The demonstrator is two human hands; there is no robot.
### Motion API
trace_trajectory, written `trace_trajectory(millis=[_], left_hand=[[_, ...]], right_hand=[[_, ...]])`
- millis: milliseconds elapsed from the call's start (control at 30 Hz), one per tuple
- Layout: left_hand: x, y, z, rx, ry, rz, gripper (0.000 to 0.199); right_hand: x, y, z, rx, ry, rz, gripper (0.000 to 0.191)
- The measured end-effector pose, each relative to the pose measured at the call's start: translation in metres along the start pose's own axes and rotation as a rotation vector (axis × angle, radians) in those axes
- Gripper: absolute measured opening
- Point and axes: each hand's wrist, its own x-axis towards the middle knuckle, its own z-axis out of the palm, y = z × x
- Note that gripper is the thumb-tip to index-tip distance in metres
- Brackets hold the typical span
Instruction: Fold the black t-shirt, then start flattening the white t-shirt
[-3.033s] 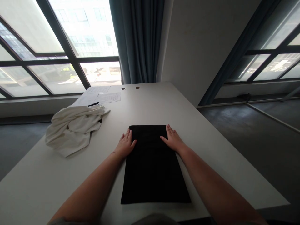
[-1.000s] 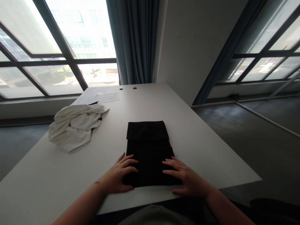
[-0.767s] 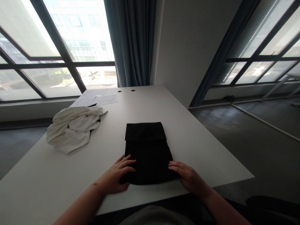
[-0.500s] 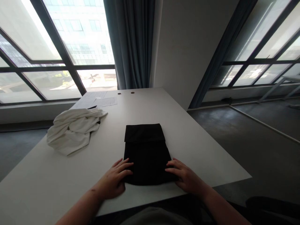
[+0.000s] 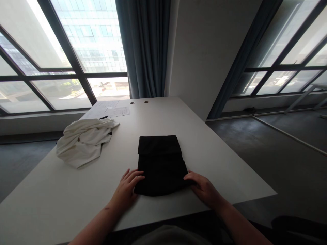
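A black folded garment (image 5: pixel 160 170) lies in front of me, with a wide flap folded over at its far end. My left hand (image 5: pixel 127 183) has the near left corner between its fingers, which rest on top, and a thumb mostly hidden at the edge. At the near right corner, my right hand (image 5: pixel 203 185) is closed on the cloth, thumb side toward me. The garment's near edge bows slightly between the two hands. Its exact kind cannot be made out.
A crumpled white cloth (image 5: pixel 81 143) lies to the left on the white table (image 5: pixel 209 163). Behind it are papers (image 5: pixel 117 111) and a dark pen (image 5: pixel 103 117). Two cable holes sit near the far edge, with a blue-grey curtain (image 5: pixel 145 51) beyond. The table's right edge drops to the floor.
The garment's near edge has shifted a little away from me. My right fingers have gone from lying spread on the cloth to gripping its corner; the left hand has moved slightly forward.
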Motion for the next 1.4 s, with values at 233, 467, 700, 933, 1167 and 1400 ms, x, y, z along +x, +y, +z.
trace_trajectory(millis=[233, 467, 700, 933, 1167, 1400], left_hand=[[-0.006, -0.013, -0.011, -0.155, -0.098, 0.139, 0.058], [-0.001, 0.018, -0.054, -0.221, -0.333, -0.081, 0.041], [0.007, 0.030, -0.088, -0.260, -0.228, -0.127, 0.033], [0.038, 0.031, -0.097, -0.358, -0.078, -0.298, 0.028], [0.097, 0.020, -0.064, -0.373, 0.138, -0.532, 0.032], [0.150, -0.010, -0.023, -0.128, 0.082, -0.699, 0.032]], right_hand=[[-0.004, -0.006, -0.018, -0.022, -0.160, -0.031, 0.029], [0.009, -0.046, -0.056, -0.026, -0.379, 0.064, 0.027], [0.027, -0.075, -0.076, 0.003, -0.357, 0.088, 0.031], [0.057, -0.064, -0.066, 0.131, -0.036, 0.253, 0.043], [0.107, -0.029, -0.021, 0.236, 0.337, 0.479, 0.052], [0.161, 0.018, 0.009, -0.183, 0.363, 0.570, 0.037]])
